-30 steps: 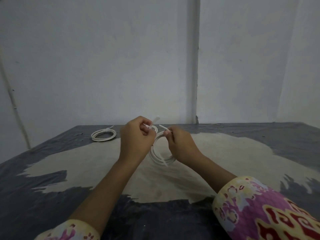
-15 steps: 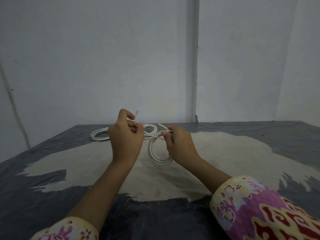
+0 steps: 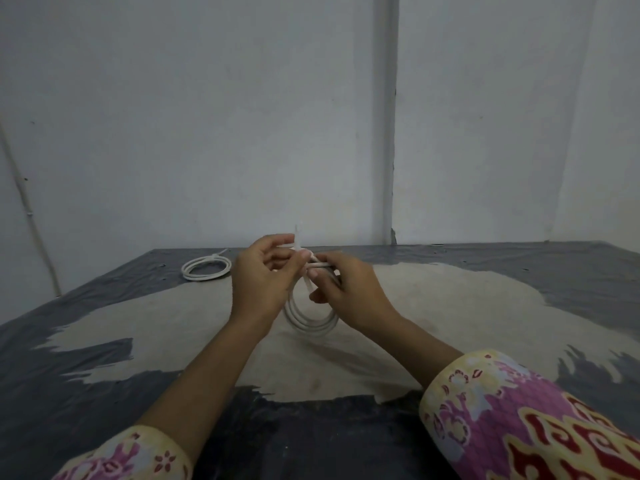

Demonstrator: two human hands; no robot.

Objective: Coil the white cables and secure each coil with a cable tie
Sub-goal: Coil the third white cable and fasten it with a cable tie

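A coil of white cable (image 3: 309,322) hangs between my hands above the middle of the table. My right hand (image 3: 346,289) grips the top of this coil. My left hand (image 3: 265,277) pinches a thin white cable tie (image 3: 298,237) whose free end sticks up above my fingers; where the tie meets the coil is hidden behind my fingers. A second white coil (image 3: 206,268) with a tie tail lies flat on the table at the back left.
The table (image 3: 104,341) is covered with a dark sheet worn pale in the middle. A grey wall stands close behind it, with a thin pipe (image 3: 26,202) running down at the left.
My left hand, which had pulled away to the left with the tie, has come back right to meet my right hand at the top of the coil. The coil hangs a little lower.
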